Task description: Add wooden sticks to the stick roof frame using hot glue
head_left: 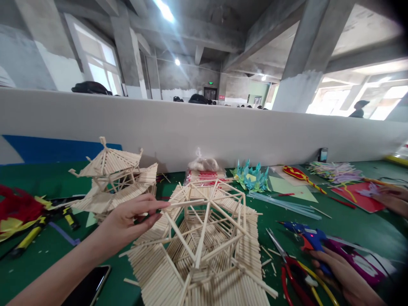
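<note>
The left hand (pixel 134 219) pinches one end of a wooden stick (pixel 188 203) at the top of the stick model (pixel 236 280), which stands centrally on the green table (pixel 347 223). The right hand (pixel 342 272) grasps the blue glue gun (pixel 307 233) by its handle, beside red-handled scissors (pixel 291 270)

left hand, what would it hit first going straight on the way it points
The left hand would most likely meet the wooden stick frame just to its right, though depth is hard to judge here.
</note>
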